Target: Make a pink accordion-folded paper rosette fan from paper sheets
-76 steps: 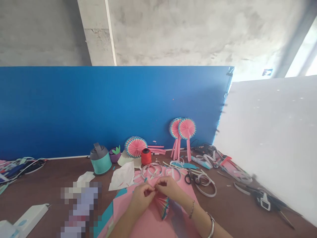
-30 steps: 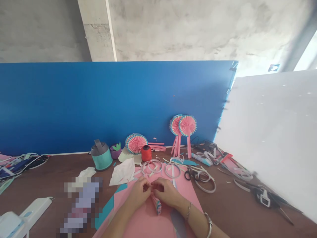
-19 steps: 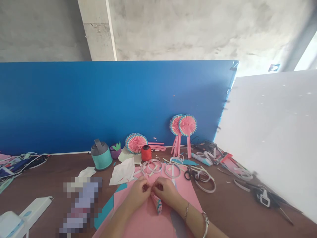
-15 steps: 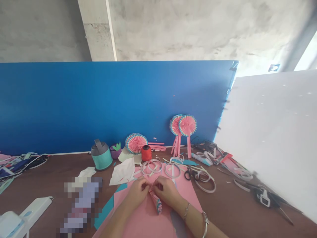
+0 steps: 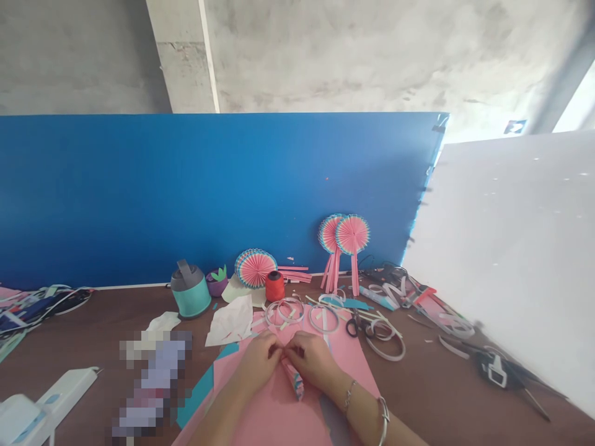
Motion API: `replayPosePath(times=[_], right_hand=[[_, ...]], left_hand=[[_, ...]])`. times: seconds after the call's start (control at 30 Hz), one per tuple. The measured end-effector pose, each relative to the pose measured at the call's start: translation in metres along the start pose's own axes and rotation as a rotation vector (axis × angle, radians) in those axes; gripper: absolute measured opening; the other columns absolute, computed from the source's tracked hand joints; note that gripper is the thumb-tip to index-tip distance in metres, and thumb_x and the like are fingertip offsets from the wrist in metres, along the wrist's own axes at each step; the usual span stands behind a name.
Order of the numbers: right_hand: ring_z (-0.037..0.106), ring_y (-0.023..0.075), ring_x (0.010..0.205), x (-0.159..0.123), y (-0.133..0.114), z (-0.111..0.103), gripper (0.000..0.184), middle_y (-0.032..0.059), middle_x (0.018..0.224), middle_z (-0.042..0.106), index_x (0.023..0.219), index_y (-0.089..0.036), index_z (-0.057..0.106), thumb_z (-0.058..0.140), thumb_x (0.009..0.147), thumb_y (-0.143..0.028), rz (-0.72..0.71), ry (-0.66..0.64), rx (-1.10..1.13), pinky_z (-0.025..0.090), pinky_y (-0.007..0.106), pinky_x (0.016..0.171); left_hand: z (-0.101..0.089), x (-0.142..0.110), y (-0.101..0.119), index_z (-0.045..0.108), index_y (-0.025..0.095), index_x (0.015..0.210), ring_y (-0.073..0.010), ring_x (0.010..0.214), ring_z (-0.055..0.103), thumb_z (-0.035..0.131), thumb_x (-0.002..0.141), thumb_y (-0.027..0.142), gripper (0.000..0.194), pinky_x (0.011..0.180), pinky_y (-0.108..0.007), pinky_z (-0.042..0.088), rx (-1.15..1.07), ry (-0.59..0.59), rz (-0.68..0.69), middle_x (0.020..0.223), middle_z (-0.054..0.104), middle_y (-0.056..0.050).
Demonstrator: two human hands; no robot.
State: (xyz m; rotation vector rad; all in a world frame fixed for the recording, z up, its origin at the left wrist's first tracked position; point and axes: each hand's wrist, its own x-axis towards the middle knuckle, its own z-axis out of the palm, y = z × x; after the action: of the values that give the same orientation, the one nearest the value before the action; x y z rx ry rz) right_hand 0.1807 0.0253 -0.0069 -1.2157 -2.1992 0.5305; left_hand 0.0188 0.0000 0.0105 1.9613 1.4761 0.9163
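Note:
A narrow bundle of pleated pink paper [image 5: 294, 379], edged in blue and white, points down toward me over pink paper sheets [image 5: 274, 418]. My left hand [image 5: 261, 359] pinches at its far end, fingertips pressed together. Meeting it there, my right hand [image 5: 310, 356] is closed on the same folded paper. The fingers hide that end, so whether thread is between them cannot be made out. Just beyond the hands lie clear tape rolls [image 5: 284, 312]. A red thread spool [image 5: 274, 287] stands behind those, beside a finished pleated paper rosette [image 5: 256, 269].
Two paper fans [image 5: 352, 235] on pink strips lean against the blue panel [image 5: 209, 186]. Scissors [image 5: 353, 327] and tape loops lie to the right, a glue gun [image 5: 495, 370] farther off. At left are a teal pot [image 5: 191, 294], white paper [image 5: 231, 322] and a power strip [image 5: 69, 396].
Both hands keep their pinch on the pleated paper at nearly the same spot. Only a very slight shift of the fingers and paper shows.

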Motion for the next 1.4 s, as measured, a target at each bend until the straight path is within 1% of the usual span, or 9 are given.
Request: replayPosePath(times=[0.17,0.27,0.43,0.67,0.8,0.93,1.2,1.27,1.4], right_hand=[[0.058,0.0144,0.068,0.0,0.002,-0.007,0.022,0.0025,0.07,0.067,0.066,-0.018,0.07,0.051,0.074,-0.01,0.034,-0.076,0.076,0.035,0.022,0.06],[0.054,0.0134,0.063,0.0,0.005,-0.01,0.019,0.0024,0.066,0.065,0.062,-0.014,0.067,0.051,0.07,-0.008,0.106,-0.065,0.138,0.034,0.022,0.056],[0.046,0.0113,0.058,0.001,0.008,-0.011,0.015,0.0008,0.061,0.06,0.058,-0.013,0.06,0.051,0.07,-0.011,0.117,-0.052,0.218,0.031,0.021,0.054],[0.042,0.0106,0.057,0.002,0.005,-0.012,0.013,-0.0022,0.056,0.054,0.056,-0.015,0.054,0.05,0.065,-0.007,0.162,-0.054,0.256,0.027,0.021,0.052],[0.04,0.0099,0.056,0.002,0.006,-0.011,0.013,-0.0038,0.054,0.05,0.054,-0.015,0.052,0.049,0.063,-0.006,0.165,-0.064,0.258,0.026,0.021,0.051],[0.039,0.0097,0.055,0.003,0.009,-0.01,0.012,-0.0039,0.054,0.05,0.055,-0.015,0.051,0.051,0.064,-0.008,0.173,-0.059,0.245,0.026,0.021,0.051],[0.039,0.0092,0.055,0.003,0.009,-0.01,0.014,-0.0034,0.055,0.051,0.054,-0.015,0.052,0.05,0.063,-0.005,0.16,-0.074,0.194,0.025,0.021,0.051],[0.039,0.0093,0.055,0.002,0.009,-0.008,0.014,-0.0036,0.055,0.05,0.053,-0.015,0.052,0.05,0.063,-0.005,0.154,-0.078,0.186,0.025,0.021,0.051],[0.04,0.0098,0.056,0.002,0.009,-0.006,0.014,-0.0029,0.056,0.051,0.055,-0.015,0.053,0.049,0.063,-0.004,0.147,-0.076,0.169,0.025,0.021,0.052]], left_hand=[[-0.009,0.0,0.002,0.046,0.022,0.057,-0.0164,0.065,0.05,0.044,0.062,0.011,0.011,0.06,-0.026,0.036,-0.017,0.004,-0.05,0.063,0.052,0.001],[-0.014,0.0,-0.002,0.041,0.022,0.056,-0.0147,0.062,0.045,0.043,0.059,0.013,0.009,0.058,-0.025,0.034,-0.078,0.003,-0.068,0.06,0.047,0.003],[-0.016,0.001,-0.009,0.041,0.021,0.056,-0.0135,0.059,0.042,0.044,0.059,0.016,0.007,0.056,-0.025,0.031,-0.151,0.001,-0.076,0.057,0.043,0.005],[-0.01,0.004,-0.013,0.043,0.021,0.057,-0.0137,0.062,0.049,0.043,0.059,0.019,0.003,0.056,-0.025,0.036,-0.31,-0.03,-0.069,0.066,0.054,0.001],[-0.005,0.0,-0.005,0.046,0.02,0.061,-0.0155,0.069,0.06,0.048,0.063,0.021,0.003,0.061,-0.027,0.043,-0.557,-0.108,-0.108,0.079,0.065,-0.004],[-0.005,0.0,0.002,0.045,0.021,0.064,-0.015,0.061,0.063,0.053,0.065,0.024,0.008,0.065,-0.03,0.048,-0.753,-0.127,-0.185,0.069,0.066,0.0],[-0.001,0.004,-0.006,0.05,0.02,0.07,-0.014,0.051,0.057,0.053,0.064,0.023,0.007,0.048,-0.025,0.041,-0.508,-0.119,-0.327,0.057,0.057,0.003],[0.0,0.002,-0.004,0.053,0.019,0.07,-0.0134,0.053,0.055,0.054,0.064,0.018,0.006,0.051,-0.025,0.041,-0.432,-0.105,-0.301,0.059,0.056,0.003],[-0.002,-0.004,0.002,0.059,0.018,0.07,-0.0154,0.065,0.055,0.048,0.067,0.008,0.015,0.059,-0.026,0.037,-0.064,-0.095,-0.187,0.069,0.062,-0.001]])
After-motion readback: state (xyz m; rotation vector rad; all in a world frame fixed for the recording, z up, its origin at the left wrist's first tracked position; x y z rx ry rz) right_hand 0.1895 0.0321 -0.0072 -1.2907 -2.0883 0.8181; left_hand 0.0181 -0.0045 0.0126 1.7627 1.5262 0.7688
